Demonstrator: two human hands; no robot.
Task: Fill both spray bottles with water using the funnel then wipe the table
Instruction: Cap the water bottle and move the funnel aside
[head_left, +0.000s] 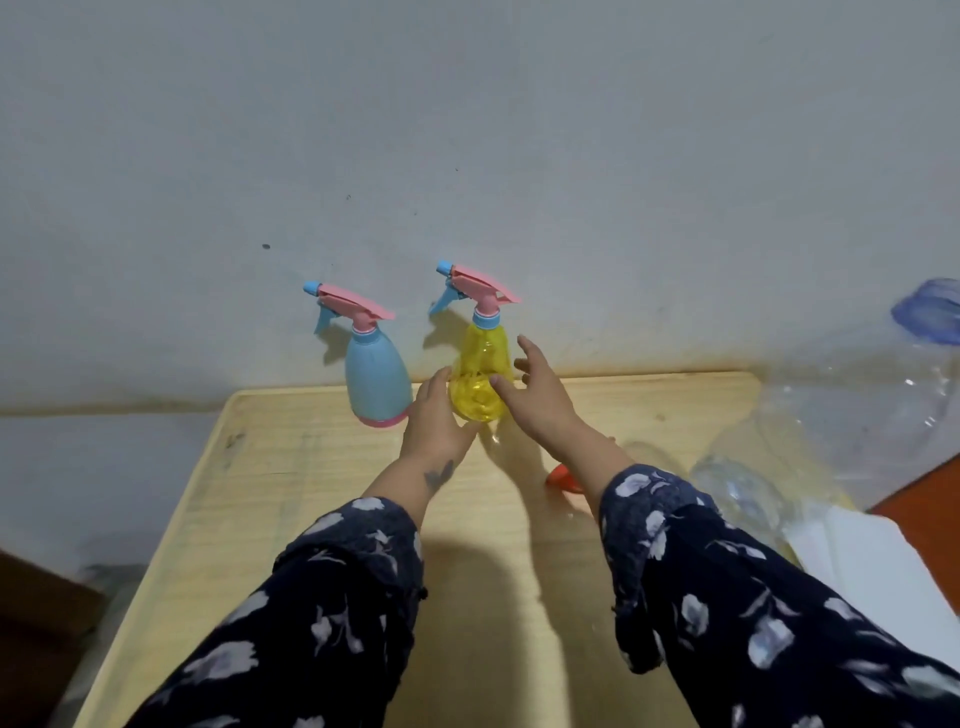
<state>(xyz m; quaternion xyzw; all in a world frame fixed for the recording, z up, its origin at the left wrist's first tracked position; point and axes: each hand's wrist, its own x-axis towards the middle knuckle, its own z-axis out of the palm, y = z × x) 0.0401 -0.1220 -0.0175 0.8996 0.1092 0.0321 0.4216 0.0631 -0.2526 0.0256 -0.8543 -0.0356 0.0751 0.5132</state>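
Two spray bottles stand upright at the far edge of the wooden table (291, 519). The light-blue bottle (376, 382) has a pink base and a pink-and-blue trigger head. The clear yellow bottle (480, 374) stands to its right with the same kind of head. My left hand (434, 423) lies against the yellow bottle's lower left side, thumb under its base. My right hand (537, 392) is at the bottle's right side with fingers spread and straight, thumb touching the front. An orange piece, possibly the funnel (563, 478), peeks out from under my right forearm.
A large clear plastic water bottle (810, 441) with a blue cap (930, 314) lies on the right. White paper or cloth (872, 561) sits at the right edge of the table. A grey wall rises directly behind the table.
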